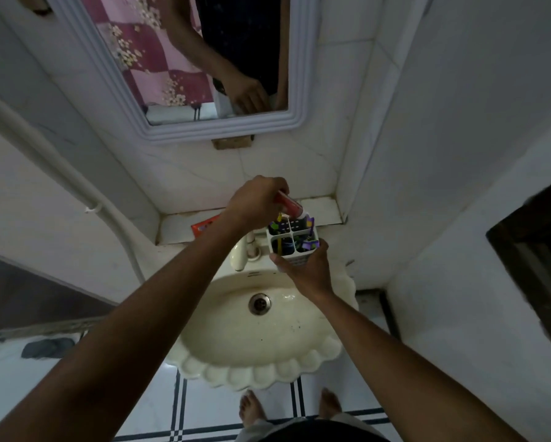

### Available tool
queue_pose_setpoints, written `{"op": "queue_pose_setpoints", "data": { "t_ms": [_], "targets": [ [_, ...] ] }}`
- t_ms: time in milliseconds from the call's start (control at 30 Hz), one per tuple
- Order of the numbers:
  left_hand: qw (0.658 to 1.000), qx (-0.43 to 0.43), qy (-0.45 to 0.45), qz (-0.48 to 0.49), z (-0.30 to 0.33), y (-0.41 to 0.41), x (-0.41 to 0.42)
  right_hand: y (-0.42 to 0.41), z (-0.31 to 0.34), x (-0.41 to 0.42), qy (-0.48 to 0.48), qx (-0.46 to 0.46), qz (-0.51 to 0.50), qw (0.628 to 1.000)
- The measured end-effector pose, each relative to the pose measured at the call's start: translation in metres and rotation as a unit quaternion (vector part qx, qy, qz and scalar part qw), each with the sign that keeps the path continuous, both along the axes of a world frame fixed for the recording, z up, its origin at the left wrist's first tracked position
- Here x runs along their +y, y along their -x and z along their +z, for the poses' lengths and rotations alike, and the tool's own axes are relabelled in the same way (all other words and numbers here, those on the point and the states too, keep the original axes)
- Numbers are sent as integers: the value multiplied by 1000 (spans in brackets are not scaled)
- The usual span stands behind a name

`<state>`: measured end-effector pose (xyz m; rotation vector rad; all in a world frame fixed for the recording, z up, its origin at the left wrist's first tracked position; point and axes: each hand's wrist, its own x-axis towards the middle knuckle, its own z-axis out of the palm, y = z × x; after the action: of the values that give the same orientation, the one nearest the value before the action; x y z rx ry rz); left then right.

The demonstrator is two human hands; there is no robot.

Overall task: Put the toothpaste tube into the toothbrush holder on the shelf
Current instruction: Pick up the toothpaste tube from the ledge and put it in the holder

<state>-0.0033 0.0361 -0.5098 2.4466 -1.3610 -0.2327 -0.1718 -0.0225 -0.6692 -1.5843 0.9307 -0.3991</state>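
A red toothpaste tube (289, 204) is gripped by my left hand (256, 202), tilted with its white cap end pointing down at the far compartments of the toothbrush holder (291, 239). The holder is white with four compartments, and toothbrushes stand in them. My right hand (306, 266) grips its near side and holds it above the tap, in front of the shelf (323, 210). The upper part of the tube is hidden inside my left hand.
An orange box (204, 226) lies on the shelf's left part. Below are a cream tap (243, 250) and a scalloped sink (261, 333). A framed mirror (184, 68) hangs above, tiled walls close in on both sides, and my bare feet stand on the floor.
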Motion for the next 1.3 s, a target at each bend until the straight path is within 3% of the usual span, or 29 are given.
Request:
{"op": "queue_pose_setpoints", "data": {
  "t_ms": [267,433,733,867,1067,1300],
  "targets": [
    [980,81,170,59,-10,-6,8,3,-1,-6,3,14,1,1000],
    [959,142,197,145,-31,-24,41,6,-6,-6,18,21,4,1000],
    [918,169,241,267,-84,-48,97,-10,7,-8,14,21,3,1000],
    [903,194,203,326,-130,-69,124,-18,9,-9,22,34,-1,999],
    [929,163,126,307,-181,-97,136,-23,11,-9,17,67,-9,998],
    [971,8,-22,238,-198,-134,117,-32,14,-8,13,74,-10,997]
  ]
}}
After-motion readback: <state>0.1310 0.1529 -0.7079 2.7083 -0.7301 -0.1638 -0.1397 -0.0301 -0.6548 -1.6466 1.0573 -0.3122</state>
